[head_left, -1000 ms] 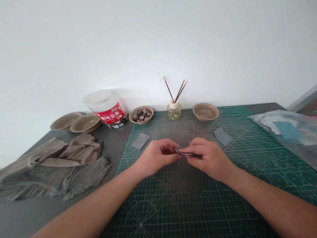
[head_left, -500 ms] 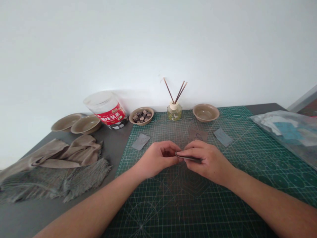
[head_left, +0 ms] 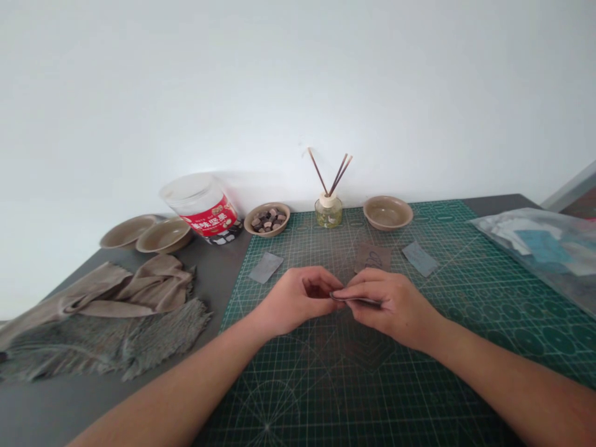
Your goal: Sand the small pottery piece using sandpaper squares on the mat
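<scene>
Thin dark piece: held over the middle of the green cutting mat, between the two hands. Tilt has just been changed. A second ago part of a paler grey face was shown to the camera; now the piece is seen nearly edge-on, as a narrow dark strip. Grip left about as it was, nothing set down, so the handling is judged to be unfinished: angle altered, placement not.

Pointing: visible strip runs roughly left to right, dipping slightly toward the right. Left end is aimed at the left fingertips; right end is lost in the right hand. Long axis of the visible part is sideways; true long axis can't be told, too much covered.

Right hand: clamped on the piece, fingers over it, thumb side below. Left hand: curled, thumb and index brought close at the left end; whether the piece is actually pinched there can't be told, tips partly covered.

Further out: brown patch with a drawn mark is now exposed more, just beyond the right hand. Grey patches lie flat to either side, left one and right one, no shift noted on the mat.
</scene>
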Tool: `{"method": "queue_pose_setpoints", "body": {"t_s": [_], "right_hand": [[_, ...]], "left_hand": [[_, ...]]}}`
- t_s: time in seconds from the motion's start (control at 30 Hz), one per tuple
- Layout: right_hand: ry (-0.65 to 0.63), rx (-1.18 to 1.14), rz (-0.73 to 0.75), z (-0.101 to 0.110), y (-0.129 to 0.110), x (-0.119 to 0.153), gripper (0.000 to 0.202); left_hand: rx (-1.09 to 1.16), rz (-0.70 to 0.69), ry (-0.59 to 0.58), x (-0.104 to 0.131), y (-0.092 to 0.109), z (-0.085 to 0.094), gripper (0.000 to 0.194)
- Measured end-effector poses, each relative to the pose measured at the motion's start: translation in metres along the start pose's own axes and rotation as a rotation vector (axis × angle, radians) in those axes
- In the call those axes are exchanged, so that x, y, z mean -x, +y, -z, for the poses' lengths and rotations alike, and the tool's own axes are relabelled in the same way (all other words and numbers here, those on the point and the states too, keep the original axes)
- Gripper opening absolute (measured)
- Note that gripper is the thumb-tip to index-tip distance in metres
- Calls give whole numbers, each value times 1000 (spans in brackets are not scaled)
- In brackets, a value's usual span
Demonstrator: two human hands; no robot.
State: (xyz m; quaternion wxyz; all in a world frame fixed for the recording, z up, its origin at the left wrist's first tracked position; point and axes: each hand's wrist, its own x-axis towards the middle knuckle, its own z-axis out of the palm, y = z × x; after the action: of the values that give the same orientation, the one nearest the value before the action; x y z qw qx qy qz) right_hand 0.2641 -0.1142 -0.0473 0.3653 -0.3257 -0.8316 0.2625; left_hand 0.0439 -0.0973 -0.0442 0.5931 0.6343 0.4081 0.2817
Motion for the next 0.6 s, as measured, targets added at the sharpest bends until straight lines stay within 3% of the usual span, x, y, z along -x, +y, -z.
{"method": "queue_pose_setpoints", "body": {"t_s": [0.37, 0.53, 0.6], "right_hand": [[48, 141, 97, 3, 2, 1, 35], [-2, 125, 135, 6, 5, 0, 35], [47, 200, 139, 8, 7, -1, 32]], "left_hand": [[33, -32, 81, 3, 1, -4, 24], [23, -49, 78, 3, -2, -6, 24], [31, -71, 112, 1, -2, -4, 24]]}}
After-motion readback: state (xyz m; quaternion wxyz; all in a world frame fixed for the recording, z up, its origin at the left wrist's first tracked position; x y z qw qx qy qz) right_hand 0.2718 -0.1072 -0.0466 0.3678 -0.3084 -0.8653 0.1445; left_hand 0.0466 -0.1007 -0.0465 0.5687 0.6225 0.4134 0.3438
